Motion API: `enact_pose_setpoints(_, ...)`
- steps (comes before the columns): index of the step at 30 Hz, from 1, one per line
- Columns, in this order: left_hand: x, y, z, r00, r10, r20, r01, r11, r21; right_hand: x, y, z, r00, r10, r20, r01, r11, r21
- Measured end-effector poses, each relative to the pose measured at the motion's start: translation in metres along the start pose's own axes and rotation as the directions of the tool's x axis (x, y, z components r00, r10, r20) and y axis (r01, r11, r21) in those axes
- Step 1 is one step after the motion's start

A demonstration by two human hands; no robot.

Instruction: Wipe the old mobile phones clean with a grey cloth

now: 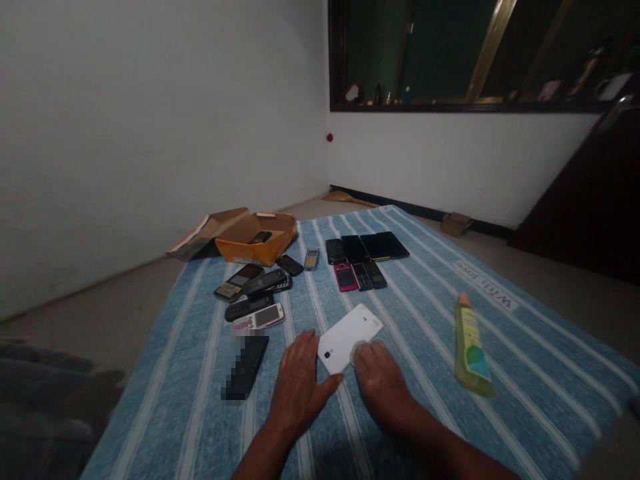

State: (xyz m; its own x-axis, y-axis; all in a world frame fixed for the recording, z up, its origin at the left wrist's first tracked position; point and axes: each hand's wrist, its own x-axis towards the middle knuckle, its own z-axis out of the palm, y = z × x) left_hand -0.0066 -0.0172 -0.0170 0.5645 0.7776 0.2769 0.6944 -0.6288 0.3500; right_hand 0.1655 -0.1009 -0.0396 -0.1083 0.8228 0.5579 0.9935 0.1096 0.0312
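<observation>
A white smartphone [347, 338] lies back side up on the striped cloth, its camera end toward my left hand [299, 377]. That hand grips the phone's left end, with the thumb at the near corner and the fingers along the far side. My right hand [379, 381] is closed around a crumpled whitish wipe [356, 349], pressed on the phone's near right edge. Left of my left hand lies a black phone [247, 368], partly pixelated. Beyond it are a white and pink phone [259, 319] and several dark keypad phones [249, 307].
An open orange box [255, 251] with a phone inside stands at the back left. Rows of phones, including a pink one [345, 276] and a black tablet-like device [393, 245], lie beyond the white phone. A yellow-green liquid bottle [473, 350] lies at right on the blue striped cloth [420, 300].
</observation>
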Motion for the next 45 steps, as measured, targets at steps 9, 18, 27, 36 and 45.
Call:
enact_pose_setpoints(9, -0.001, -0.006, 0.006, 0.999, 0.026, -0.042, -0.026, 1.000, 0.016, 0.008, -0.027, -0.003, 1.000, 0.009, 0.018, -0.010, 0.998, 0.059)
enact_pose_setpoints(18, -0.002, -0.003, 0.005, 1.000, 0.007, -0.021, -0.007, 1.000, -0.015, 0.041, 0.037, -0.008, 0.939, 0.287, 0.191, -0.271, 0.957, -0.105)
enact_pose_setpoints(27, -0.002, -0.003, 0.003, 1.000, 0.002, 0.014, -0.002, 1.000, -0.004, 0.015, -0.020, 0.004, 0.999, -0.039, 0.034, 0.035, 0.994, 0.101)
enact_pose_setpoints(36, -0.003, 0.001, 0.002, 1.000, -0.006, 0.022, 0.007, 0.999, -0.035, 0.053, 0.044, 0.004, 0.957, 0.180, 0.226, -0.184, 0.983, 0.000)
enact_pose_setpoints(45, -0.004, -0.001, 0.003, 0.999, -0.014, 0.030, 0.016, 0.998, -0.055, 0.096, 0.033, 0.016, 0.921, 0.197, 0.337, -0.189, 0.980, -0.054)
